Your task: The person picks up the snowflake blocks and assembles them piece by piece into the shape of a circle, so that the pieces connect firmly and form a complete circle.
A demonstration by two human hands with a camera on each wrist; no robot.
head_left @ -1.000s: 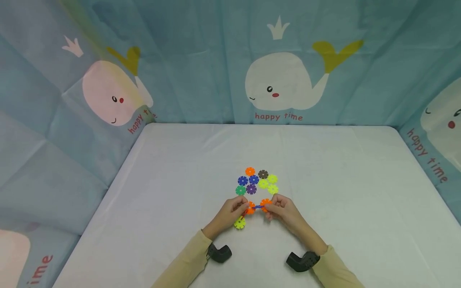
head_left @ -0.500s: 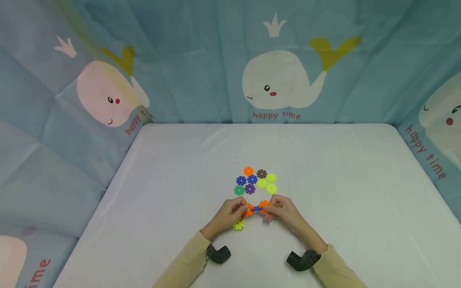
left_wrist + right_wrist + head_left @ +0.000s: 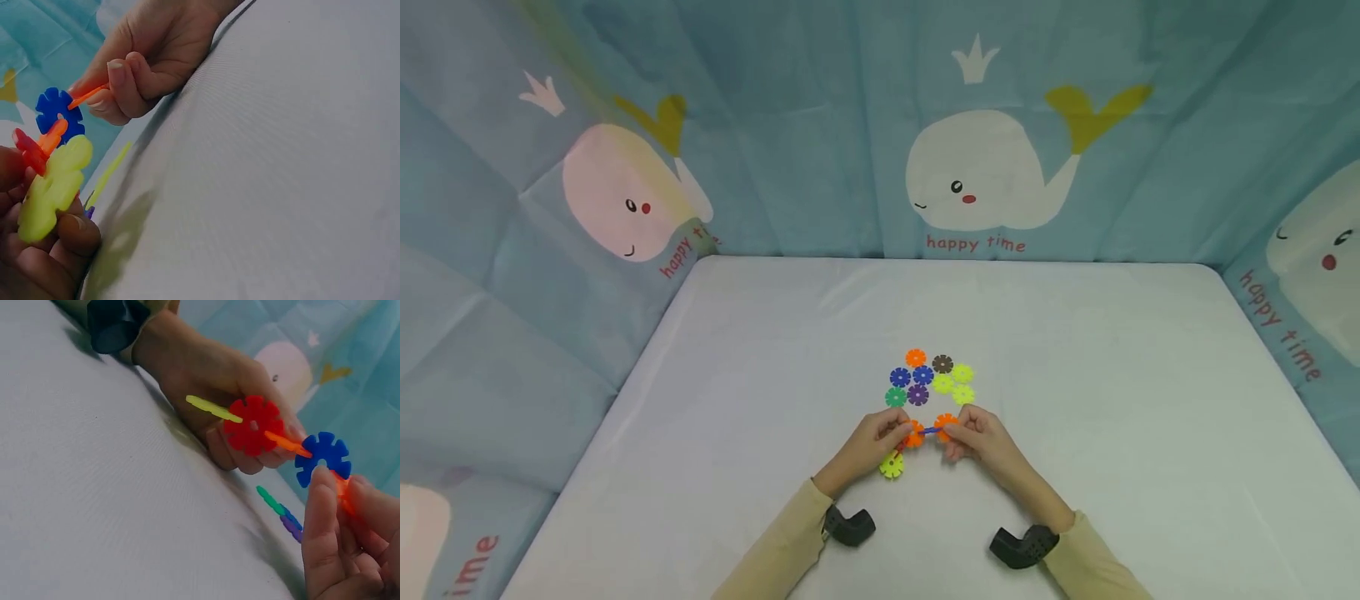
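A chain of slotted snowflake discs stretches between the hands. It runs from a yellow disc [image 3: 53, 187] through a red disc [image 3: 253, 425], an orange disc [image 3: 915, 434] and a blue disc [image 3: 322, 459] to a second orange disc [image 3: 947, 422] at the other end. My left hand [image 3: 878, 439] holds the chain around its red and first orange discs, with the yellow one hanging below. Thumb and fingers of my right hand [image 3: 987, 437] pinch the end orange disc, right beside the blue one. In the head view the blue disc shows nearly edge-on.
Beyond the hands, several loose discs lie flat on the white table [image 3: 760, 350]: an orange one [image 3: 916, 357], a brown one [image 3: 942, 364], a green one [image 3: 896, 397], a purple one [image 3: 917, 395], plus blue and yellow ones. A whale-printed curtain [image 3: 820, 167] surrounds the table.
The blue disc turned to show more of its face half a second ago, then went back to nearly edge-on. Both hands keep their grip and have hardly moved.
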